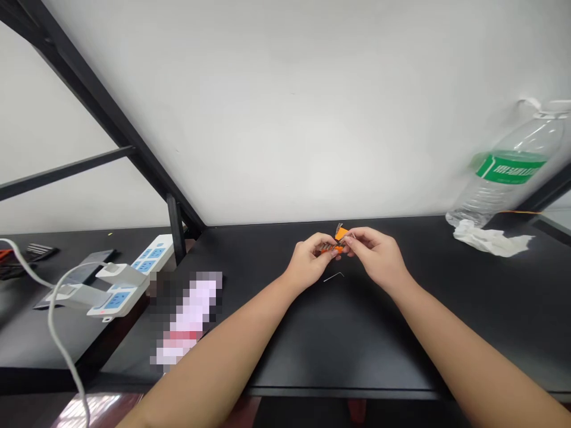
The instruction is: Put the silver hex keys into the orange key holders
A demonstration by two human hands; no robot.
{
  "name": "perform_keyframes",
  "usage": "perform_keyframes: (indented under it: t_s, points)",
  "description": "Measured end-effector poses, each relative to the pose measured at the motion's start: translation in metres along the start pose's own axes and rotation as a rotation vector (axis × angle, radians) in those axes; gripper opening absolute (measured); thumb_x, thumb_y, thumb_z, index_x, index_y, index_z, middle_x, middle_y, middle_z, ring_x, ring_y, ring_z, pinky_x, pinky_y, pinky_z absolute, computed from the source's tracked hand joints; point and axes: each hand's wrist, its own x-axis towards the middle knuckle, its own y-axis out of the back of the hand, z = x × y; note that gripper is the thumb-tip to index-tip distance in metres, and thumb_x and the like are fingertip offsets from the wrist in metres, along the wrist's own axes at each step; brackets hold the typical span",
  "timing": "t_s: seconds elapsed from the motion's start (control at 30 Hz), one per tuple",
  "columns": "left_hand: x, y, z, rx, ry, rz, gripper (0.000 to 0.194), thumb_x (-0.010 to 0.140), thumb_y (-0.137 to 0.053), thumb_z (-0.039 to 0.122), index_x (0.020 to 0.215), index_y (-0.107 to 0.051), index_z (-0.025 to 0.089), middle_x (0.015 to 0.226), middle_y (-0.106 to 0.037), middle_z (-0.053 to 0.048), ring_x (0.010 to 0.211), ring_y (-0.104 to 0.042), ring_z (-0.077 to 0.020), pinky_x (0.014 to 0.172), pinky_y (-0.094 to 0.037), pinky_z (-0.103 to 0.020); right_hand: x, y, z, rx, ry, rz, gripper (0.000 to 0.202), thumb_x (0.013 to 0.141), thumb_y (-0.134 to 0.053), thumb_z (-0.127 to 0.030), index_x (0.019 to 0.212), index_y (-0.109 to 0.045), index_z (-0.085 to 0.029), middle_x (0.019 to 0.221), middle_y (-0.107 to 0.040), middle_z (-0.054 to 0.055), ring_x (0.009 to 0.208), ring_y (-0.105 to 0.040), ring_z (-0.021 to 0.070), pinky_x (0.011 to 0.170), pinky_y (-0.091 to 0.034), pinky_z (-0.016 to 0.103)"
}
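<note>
Above the black tabletop, my left hand [312, 258] is closed around an orange hex key holder [341, 233] with several dark metal hex keys [328, 246] in it. My right hand [377, 252] meets it from the other side, thumb and fingertips pinched on what looks like one slim hex key at the holder. The fingers cover much of the holder, so how that key sits in it is hidden. Just below both hands, a loose L-shaped hex key [333, 277] lies on the table [339, 339].
A white power strip [154, 252] with plugged-in chargers and a white cable stands at left, near a dark phone-like slab [91, 267]. A blurred-out flat item [191, 315] lies by my left forearm. At right are a large clear bottle [508, 166] and crumpled tissue [491, 239].
</note>
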Motion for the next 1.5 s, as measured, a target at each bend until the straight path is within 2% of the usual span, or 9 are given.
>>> perform_keyframes:
  t_s: [0.27, 0.43, 0.67, 0.8, 1.03, 1.2, 1.4, 1.5]
  points:
    - [-0.0010, -0.0013, 0.0007, 0.065, -0.041, -0.018, 0.014, 0.086, -0.072, 0.027, 0.095, -0.067, 0.018, 0.089, -0.077, -0.007, 0.081, -0.076, -0.0204, 0.078, -0.063, -0.034, 0.0006, -0.0001, -0.0007, -0.028, -0.041, -0.058, 0.023, 0.084, -0.070, -0.042, 0.087, -0.072, -0.019, 0.077, -0.072, 0.004, 0.072, -0.070, 0.0201, 0.073, -0.059, 0.034]
    - [-0.0010, -0.0016, 0.0020, 0.070, -0.056, -0.020, 0.011, 0.086, -0.071, 0.025, 0.094, -0.068, 0.018, 0.088, -0.077, -0.005, 0.079, -0.076, -0.0198, 0.077, -0.063, -0.032, 0.0008, 0.0017, -0.0030, -0.005, -0.040, 0.003, 0.024, 0.083, -0.072, -0.042, 0.088, -0.072, -0.018, 0.078, -0.071, 0.004, 0.070, -0.069, 0.0190, 0.071, -0.059, 0.033]
    - [-0.0013, -0.0018, 0.0004, 0.048, -0.044, -0.022, 0.010, 0.086, -0.070, 0.024, 0.094, -0.068, 0.017, 0.089, -0.076, -0.006, 0.079, -0.076, -0.0201, 0.077, -0.063, -0.033, 0.0010, 0.0030, -0.0025, 0.011, -0.039, -0.056, 0.023, 0.085, -0.071, -0.041, 0.088, -0.071, -0.018, 0.079, -0.072, 0.004, 0.072, -0.070, 0.0193, 0.073, -0.060, 0.033]
    - [-0.0017, -0.0002, -0.0036, 0.086, -0.048, -0.042, 0.009, 0.088, -0.068, 0.022, 0.095, -0.069, 0.017, 0.090, -0.076, -0.006, 0.082, -0.076, -0.0200, 0.080, -0.062, -0.033, 0.0006, 0.0042, -0.0025, -0.055, -0.022, -0.079, 0.021, 0.086, -0.069, -0.040, 0.089, -0.073, -0.019, 0.081, -0.073, 0.003, 0.073, -0.071, 0.0196, 0.075, -0.060, 0.033]
    - [-0.0020, -0.0010, -0.0035, 0.121, -0.051, -0.048, 0.009, 0.089, -0.066, 0.021, 0.095, -0.070, 0.018, 0.090, -0.075, -0.005, 0.082, -0.075, -0.0191, 0.080, -0.061, -0.032, 0.0033, 0.0076, 0.0003, -0.058, -0.061, -0.120, 0.020, 0.087, -0.069, -0.039, 0.087, -0.072, -0.020, 0.078, -0.073, 0.003, 0.074, -0.072, 0.0201, 0.074, -0.059, 0.032]
    - [-0.0020, -0.0030, -0.0011, 0.071, -0.041, -0.006, 0.012, 0.087, -0.068, 0.021, 0.098, -0.070, 0.017, 0.093, -0.075, -0.006, 0.083, -0.074, -0.0186, 0.081, -0.061, -0.032, 0.0038, 0.0070, 0.0031, 0.016, -0.085, -0.136, 0.023, 0.087, -0.069, -0.041, 0.087, -0.070, -0.018, 0.077, -0.073, 0.004, 0.072, -0.072, 0.0214, 0.071, -0.058, 0.033]
    - [-0.0017, -0.0045, -0.0024, -0.036, 0.011, -0.023, 0.023, 0.083, -0.071, 0.018, 0.105, -0.064, 0.017, 0.094, -0.075, -0.006, 0.084, -0.074, -0.0188, 0.083, -0.061, -0.034, 0.0027, 0.0070, 0.0004, -0.185, -0.065, -0.164, 0.018, 0.088, -0.066, -0.036, 0.082, -0.071, -0.020, 0.082, -0.075, 0.004, 0.078, -0.074, 0.0222, 0.078, -0.059, 0.035]
    - [-0.0012, -0.0039, -0.0029, -0.056, 0.052, -0.005, 0.027, 0.082, -0.071, 0.017, 0.107, -0.061, 0.018, 0.088, -0.074, -0.004, 0.081, -0.074, -0.0176, 0.080, -0.060, -0.032, 0.0040, 0.0075, 0.0020, -0.134, -0.120, -0.210, 0.020, 0.087, -0.067, -0.037, 0.082, -0.073, -0.018, 0.080, -0.075, 0.006, 0.077, -0.073, 0.0221, 0.076, -0.060, 0.035]
